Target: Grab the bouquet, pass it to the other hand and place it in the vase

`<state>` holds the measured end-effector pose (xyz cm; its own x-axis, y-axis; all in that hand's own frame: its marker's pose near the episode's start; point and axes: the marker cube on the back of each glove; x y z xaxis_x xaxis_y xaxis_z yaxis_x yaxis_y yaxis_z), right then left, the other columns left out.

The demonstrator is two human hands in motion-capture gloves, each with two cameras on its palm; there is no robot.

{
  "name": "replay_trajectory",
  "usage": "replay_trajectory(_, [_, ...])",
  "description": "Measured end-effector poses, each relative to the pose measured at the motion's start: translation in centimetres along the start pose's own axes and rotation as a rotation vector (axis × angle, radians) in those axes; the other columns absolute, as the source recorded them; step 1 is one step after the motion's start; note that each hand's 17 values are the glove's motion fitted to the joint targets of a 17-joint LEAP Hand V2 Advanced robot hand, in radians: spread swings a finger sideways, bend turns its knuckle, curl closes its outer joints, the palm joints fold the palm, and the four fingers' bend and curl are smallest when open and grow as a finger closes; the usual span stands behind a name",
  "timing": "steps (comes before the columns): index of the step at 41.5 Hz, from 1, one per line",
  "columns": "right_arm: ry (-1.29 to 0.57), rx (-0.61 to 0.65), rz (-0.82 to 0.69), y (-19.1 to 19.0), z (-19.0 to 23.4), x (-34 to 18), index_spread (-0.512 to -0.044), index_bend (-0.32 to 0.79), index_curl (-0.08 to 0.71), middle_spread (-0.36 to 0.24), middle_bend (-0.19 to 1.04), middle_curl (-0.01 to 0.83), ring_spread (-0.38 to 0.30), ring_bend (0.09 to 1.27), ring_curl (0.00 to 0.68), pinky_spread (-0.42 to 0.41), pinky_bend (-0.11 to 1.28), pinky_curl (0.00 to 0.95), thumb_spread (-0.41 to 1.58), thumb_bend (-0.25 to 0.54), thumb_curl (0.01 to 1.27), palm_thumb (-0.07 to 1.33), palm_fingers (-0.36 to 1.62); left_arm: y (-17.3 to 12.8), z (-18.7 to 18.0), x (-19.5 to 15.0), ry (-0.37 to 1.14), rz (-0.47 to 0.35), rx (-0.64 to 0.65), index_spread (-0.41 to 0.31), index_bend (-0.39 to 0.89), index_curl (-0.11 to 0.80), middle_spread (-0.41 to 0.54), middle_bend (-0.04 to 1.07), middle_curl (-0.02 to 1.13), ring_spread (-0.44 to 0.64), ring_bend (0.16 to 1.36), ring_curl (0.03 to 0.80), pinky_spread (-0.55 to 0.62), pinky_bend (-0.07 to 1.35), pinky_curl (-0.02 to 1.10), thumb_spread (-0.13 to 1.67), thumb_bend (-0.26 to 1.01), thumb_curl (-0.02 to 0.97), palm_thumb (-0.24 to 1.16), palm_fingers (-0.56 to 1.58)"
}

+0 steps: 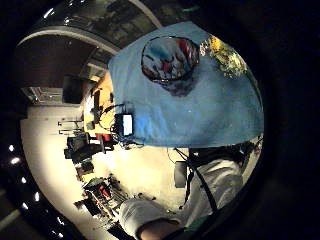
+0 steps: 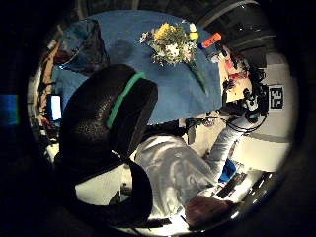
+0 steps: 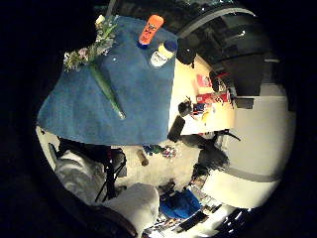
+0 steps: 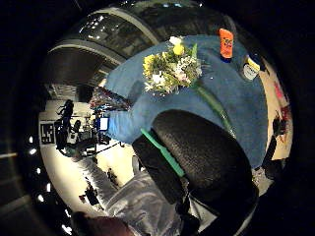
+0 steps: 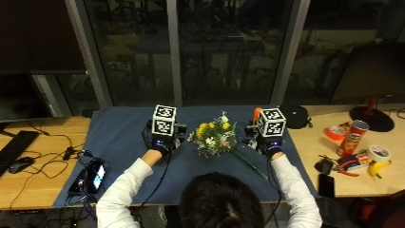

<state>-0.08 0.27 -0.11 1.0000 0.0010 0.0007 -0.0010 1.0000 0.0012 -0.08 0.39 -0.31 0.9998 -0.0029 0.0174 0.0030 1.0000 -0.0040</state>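
From above, a bouquet [image 5: 216, 138] lies flat on the blue-clothed counter [image 5: 120, 137], stems toward the person, between the left hand [image 5: 162, 141] and right hand [image 5: 268, 142], both hovering apart from it. The palm views show a relaxed left thumb [image 2: 111, 111], no hand grasping anything, and the vase [image 1: 170, 59] standing nearby, awaiting flowers.

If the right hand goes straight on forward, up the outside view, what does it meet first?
Probably the orange bottle standing just beyond the right hand on the blue cloth. The bouquet lies off to its left, out of that line; depth is unclear.
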Motion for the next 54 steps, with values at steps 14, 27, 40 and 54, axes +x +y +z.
replay_trajectory(14, [-0.007,0.013,-0.003,1.2,-0.7,-0.3,-0.346,0.13,0.111,-0.004,0.19,0.137,0.052,0.41,0.163,0.1,0.53,0.236,0.99,0.099,0.11,0.25,0.17,0.2,0.0,0.0,0.013,0.023,0.017,0.029,0.1,0.061,0.236,0.21,0.17,0.32,0.62,0.208,0.34,0.47,0.21,1.02,0.05,0.095,0.14,0.17])
replay_trajectory(27, [0.046,-0.002,0.045,0.8,-1.5,0.0,-0.363,0.1,0.131,-0.01,0.26,0.231,0.037,0.5,0.219,0.107,0.52,0.271,1.14,0.039,0.15,0.26,0.22,0.1,0.8,0.7,0.074,0.041,0.022,0.032,0.12,0.114,0.26,0.22,0.24,0.36,0.66,0.237,0.37,0.5,0.26,1.16,0.01,0.149,0.15,0.13])
replay_trajectory(40, [0.041,-0.08,0.229,-2.2,-0.4,3.9,-0.279,0.08,0.13,-0.023,0.25,0.282,-0.032,0.58,0.275,0.092,0.61,0.322,1.18,-0.001,0.19,0.3,0.34,1.0,1.8,2.0,0.065,0.101,0.115,0.032,0.12,0.152,0.266,0.22,0.28,0.36,0.68,0.252,0.38,0.51,0.29,1.2,-0.01,0.183,0.15,0.11])
replay_trajectory(54, [-0.103,-0.231,0.357,-7.9,9.8,8.1,-0.2,0.05,0.104,-0.024,0.25,0.333,-0.076,0.69,0.334,0.067,0.74,0.369,1.15,-0.026,0.23,0.31,0.52,1.2,3.4,3.5,0.03,0.173,0.12,0.032,0.13,0.189,0.268,0.19,0.31,0.34,0.7,0.267,0.36,0.51,0.31,1.23,-0.01,0.211,0.17,0.12])
